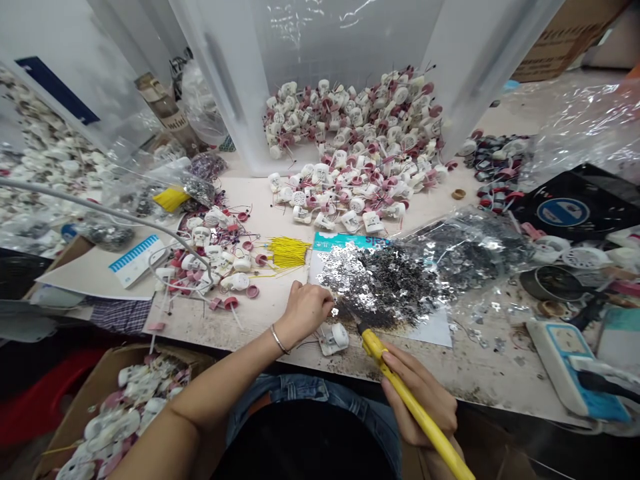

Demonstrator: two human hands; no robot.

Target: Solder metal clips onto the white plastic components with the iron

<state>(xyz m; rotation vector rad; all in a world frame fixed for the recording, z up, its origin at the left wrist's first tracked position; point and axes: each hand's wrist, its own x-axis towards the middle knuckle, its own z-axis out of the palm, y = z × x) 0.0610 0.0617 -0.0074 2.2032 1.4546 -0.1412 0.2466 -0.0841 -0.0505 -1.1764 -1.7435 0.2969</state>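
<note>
Yellow pen-shaped tool with a slim metal tip [425, 423] is gripped in the right hand [423, 400], fingers wrapped round the shaft, thumb on top. Tip points forward-left, toward the left fingertips but apart from them. Left hand [306, 308]: fingers curled in, thumb against index at the near-left edge of a loose heap of small silver and dark metal pieces [373, 277]. Can't tell if anything tiny is pinched there.

Just below the left fingertips: one white plastic assembly with a round housing [334, 338], loose on the pale worktop [267, 303]. Ahead and left of those fingers: bundle of thin yellow wires [289, 253]. Farther ahead of both hands: big pile of white-and-pink plastic assemblies [350, 173].

Handling, my read: tool should be light and stiff; take it by the yellow shaft, keep fingers off the metal end, which may be hot. Metal pieces look thin, rigid, probably slippery; pinch singly by the edges. White assembly probably light; grip the housing sides, don't pull on leads. Yellow wires look bendy; take several mid-length.
</note>
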